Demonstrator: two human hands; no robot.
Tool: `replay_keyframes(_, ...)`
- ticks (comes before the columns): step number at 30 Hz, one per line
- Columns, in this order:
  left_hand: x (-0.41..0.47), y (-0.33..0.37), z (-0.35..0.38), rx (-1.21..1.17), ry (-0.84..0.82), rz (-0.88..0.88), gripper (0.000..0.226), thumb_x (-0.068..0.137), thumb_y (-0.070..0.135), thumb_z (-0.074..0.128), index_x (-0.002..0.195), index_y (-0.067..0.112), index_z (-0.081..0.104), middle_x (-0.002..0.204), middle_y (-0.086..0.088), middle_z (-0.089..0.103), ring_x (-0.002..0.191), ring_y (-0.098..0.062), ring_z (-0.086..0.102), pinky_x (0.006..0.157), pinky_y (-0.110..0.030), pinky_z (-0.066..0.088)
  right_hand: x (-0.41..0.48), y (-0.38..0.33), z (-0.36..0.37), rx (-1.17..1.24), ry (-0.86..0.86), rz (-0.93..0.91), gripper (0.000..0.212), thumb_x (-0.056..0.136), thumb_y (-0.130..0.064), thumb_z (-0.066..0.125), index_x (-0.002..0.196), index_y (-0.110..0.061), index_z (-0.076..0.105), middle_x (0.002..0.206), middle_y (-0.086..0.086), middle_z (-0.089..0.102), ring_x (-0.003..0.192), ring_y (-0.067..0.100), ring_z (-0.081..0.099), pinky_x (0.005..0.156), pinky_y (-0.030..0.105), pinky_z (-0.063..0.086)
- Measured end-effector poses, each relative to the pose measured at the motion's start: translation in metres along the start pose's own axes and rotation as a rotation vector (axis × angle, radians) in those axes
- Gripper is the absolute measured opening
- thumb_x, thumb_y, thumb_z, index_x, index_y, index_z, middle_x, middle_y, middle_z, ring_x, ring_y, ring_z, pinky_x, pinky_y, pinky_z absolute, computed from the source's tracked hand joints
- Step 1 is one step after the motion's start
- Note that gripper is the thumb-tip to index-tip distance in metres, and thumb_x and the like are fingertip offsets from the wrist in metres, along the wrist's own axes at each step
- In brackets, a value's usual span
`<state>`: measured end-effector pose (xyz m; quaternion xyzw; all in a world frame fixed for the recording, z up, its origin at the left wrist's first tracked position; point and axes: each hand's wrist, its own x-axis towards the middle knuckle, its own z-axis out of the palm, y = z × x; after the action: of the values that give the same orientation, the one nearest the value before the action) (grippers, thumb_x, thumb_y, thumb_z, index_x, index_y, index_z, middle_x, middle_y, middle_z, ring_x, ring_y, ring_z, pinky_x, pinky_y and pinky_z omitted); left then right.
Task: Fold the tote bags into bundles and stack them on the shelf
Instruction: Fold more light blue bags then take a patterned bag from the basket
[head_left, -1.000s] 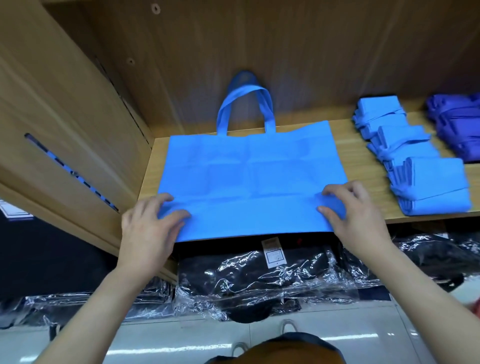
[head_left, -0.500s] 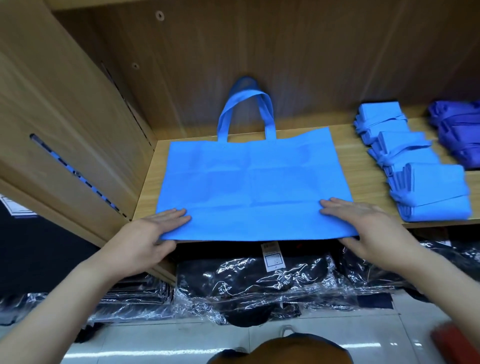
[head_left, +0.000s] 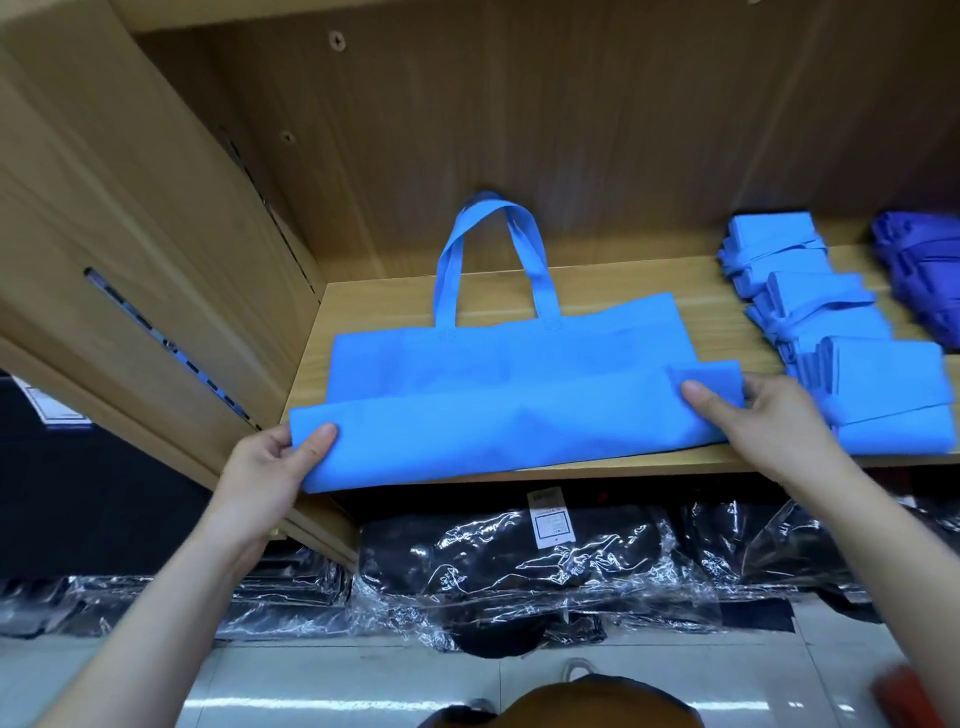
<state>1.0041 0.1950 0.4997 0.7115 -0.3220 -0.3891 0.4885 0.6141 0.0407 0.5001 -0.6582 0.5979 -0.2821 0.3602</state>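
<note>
A light blue tote bag (head_left: 509, 384) lies flat on the wooden shelf (head_left: 623, 291), handles pointing to the back wall. Its bottom third is folded up over the rest. My left hand (head_left: 275, 467) pinches the folded strip's left end, thumb on top. At the strip's right end my right hand (head_left: 748, 410) pinches the cloth the same way. Several folded light blue bundles (head_left: 831, 332) lie in a row on the shelf to the right.
Dark purple bundles (head_left: 919, 270) sit at the far right. A wooden side panel (head_left: 130, 270) closes the shelf on the left. Below the shelf lie black goods in clear plastic wrap (head_left: 519, 561) above a pale tiled floor.
Both hands went from lying flat on the bag's near edge to pinching its corners. They have lifted the bottom edge and folded it away from me over the bag.
</note>
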Motion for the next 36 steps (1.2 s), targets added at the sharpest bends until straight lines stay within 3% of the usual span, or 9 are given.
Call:
replay_keyframes(6, 0.008, -0.002, 0.022, 0.892, 0.309, 0.165, 0.046, 0.095, 0.053, 0.042, 0.075, 0.012, 0.046, 0.068, -0.007, 0.054, 0.071, -0.035, 0.054, 0.06, -0.04, 0.041, 0.001, 0.001, 0.029, -0.465, 0.277, 0.013, 0.05, 0.091, -0.056, 0.052, 0.081, -0.007, 0.057, 0.087, 0.022, 0.065, 0.086, 0.043, 0.06, 0.066, 0.042, 0.045)
replay_keyframes(13, 0.014, -0.007, 0.023, 1.01, 0.402, 0.116, 0.048, 0.091, 0.058, 0.05, 0.071, 0.014, 0.044, 0.063, -0.007, 0.056, 0.065, -0.034, 0.056, 0.055, -0.036, 0.047, 0.007, 0.002, 0.039, -0.652, 0.298, 0.035, 0.052, 0.092, -0.052, 0.053, 0.12, -0.009, 0.05, 0.114, 0.018, 0.054, 0.093, 0.041, 0.06, 0.066, 0.04, 0.036)
replay_keyframes(17, 0.013, -0.006, 0.026, 0.912, 0.477, 0.34, 0.039, 0.083, 0.03, 0.073, 0.112, 0.016, 0.051, 0.106, -0.008, 0.06, 0.097, -0.037, 0.057, 0.074, -0.045, 0.05, 0.006, 0.007, 0.046, -0.597, 0.412, -0.121, 0.054, 0.086, -0.037, 0.066, 0.132, -0.017, 0.047, 0.117, 0.017, 0.045, 0.097, 0.037, 0.052, 0.078, 0.05, 0.041)
replay_keyframes(20, 0.025, -0.015, 0.019, 1.07, 0.167, 0.662, 0.048, 0.079, -0.002, 0.067, 0.123, 0.018, 0.064, 0.129, -0.008, 0.059, 0.118, -0.034, 0.053, 0.094, -0.047, 0.048, 0.01, 0.01, 0.048, -0.677, 0.352, -0.396, 0.043, 0.081, -0.011, 0.069, 0.122, -0.02, 0.059, 0.127, 0.012, 0.051, 0.116, 0.029, 0.048, 0.094, 0.049, 0.032)
replay_keyframes(22, 0.028, -0.02, 0.011, 1.009, -0.079, 0.623, 0.045, 0.088, 0.008, 0.056, 0.127, 0.027, 0.062, 0.14, 0.005, 0.053, 0.132, -0.024, 0.048, 0.111, -0.04, 0.034, 0.017, 0.015, 0.046, -0.656, 0.173, -0.532, 0.035, 0.083, -0.005, 0.062, 0.115, -0.02, 0.066, 0.13, 0.007, 0.059, 0.124, 0.024, 0.054, 0.103, 0.045, 0.033)
replay_keyframes(25, 0.024, -0.019, -0.002, 0.994, -0.331, 0.502, 0.065, 0.083, 0.071, 0.04, 0.142, 0.046, 0.03, 0.151, 0.027, 0.015, 0.146, 0.002, 0.01, 0.119, -0.026, 0.006, 0.017, 0.021, 0.03, -0.567, -0.133, -0.494, 0.054, 0.092, -0.054, 0.037, 0.133, -0.026, 0.058, 0.144, -0.011, 0.047, 0.139, 0.01, 0.038, 0.117, 0.035, 0.021)
replay_keyframes(27, 0.023, -0.018, -0.01, 1.119, -0.439, 0.481, 0.091, 0.07, 0.083, 0.052, 0.145, 0.051, 0.011, 0.152, 0.033, -0.006, 0.142, 0.011, -0.01, 0.118, -0.022, -0.001, 0.016, 0.025, 0.019, -0.626, -0.302, -0.487, 0.082, 0.081, -0.08, 0.02, 0.147, -0.034, 0.033, 0.153, -0.021, 0.019, 0.145, -0.002, 0.013, 0.12, 0.027, 0.005)
replay_keyframes(32, 0.026, -0.015, -0.023, 1.073, -0.389, 0.539, 0.088, 0.08, 0.018, 0.078, 0.14, 0.049, 0.022, 0.149, 0.032, 0.017, 0.139, 0.017, 0.008, 0.115, -0.011, 0.009, 0.016, 0.028, 0.002, -0.801, -0.502, -0.525, 0.099, 0.068, -0.091, 0.04, 0.145, -0.048, -0.006, 0.151, -0.032, -0.015, 0.14, -0.013, -0.017, 0.12, 0.025, -0.004)
replay_keyframes(36, 0.027, -0.007, -0.022, 0.787, -0.303, 0.43, 0.074, 0.081, -0.012, 0.067, 0.118, 0.05, 0.053, 0.13, 0.036, 0.046, 0.127, 0.021, 0.033, 0.107, -0.001, 0.018, 0.016, 0.028, 0.0, -0.552, -0.437, -0.52, 0.083, 0.077, -0.044, 0.077, 0.141, -0.047, 0.026, 0.148, -0.033, 0.016, 0.141, -0.013, 0.008, 0.117, 0.016, 0.004)
